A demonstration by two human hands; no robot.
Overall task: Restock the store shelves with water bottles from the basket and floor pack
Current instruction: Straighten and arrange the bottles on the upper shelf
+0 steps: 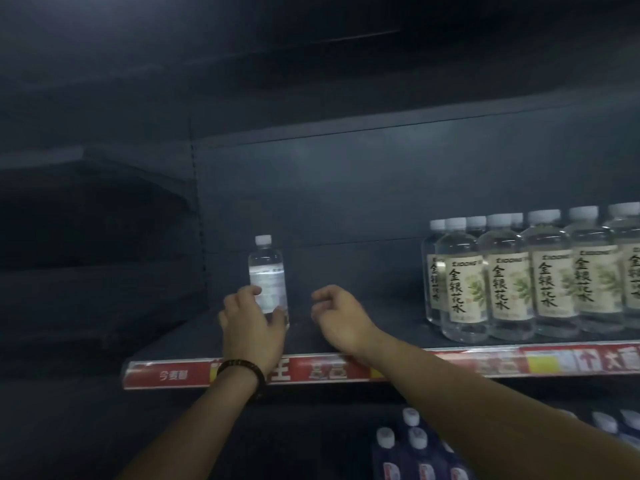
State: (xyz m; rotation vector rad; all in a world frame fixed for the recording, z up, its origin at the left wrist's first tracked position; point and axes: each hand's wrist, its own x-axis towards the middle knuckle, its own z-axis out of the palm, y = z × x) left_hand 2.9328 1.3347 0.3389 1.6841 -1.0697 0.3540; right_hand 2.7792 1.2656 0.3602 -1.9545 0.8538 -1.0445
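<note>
**A:** Dim aisle, dark steel shelving. The shelf (381, 327) is bare across the left and middle, with a red price strip (173, 375) along its front lip.

**B:** Bottle?

**A:** The bottle (266, 271) is upright at the far left of the shelf, near the corner post and back from the lip. White cap up. It's well apart from the labelled row (512, 289) at the right end.

**B:** Hands?

**A:** Left hand (251, 323) is wrapped round the bottle's lower half, thumb on one side and fingers on the other. Right hand (341, 317) is just beside it over the shelf, loosely curled, holding nothing. The hands are apart.

**B:** Step?

**A:** Looks like seating the first bottle of a new row. The hand hides the base, so I can't tell if it's fully down.

**B:** How to do it cleanly?

**A:** Feel the base sit flat before letting go. Open the fingers sideways and pull straight back, because a light bottle tips if the palm drags it. I'd turn the label to face front, as in the labelled row. Starting at the corner is good: fill rightward, back rank first.

**B:** Right hand?

**A:** It's free, so it can fetch the next one. Basket and floor pack aren't in view. More bottles (415, 441) sit on the shelf below, probably stock.
</note>
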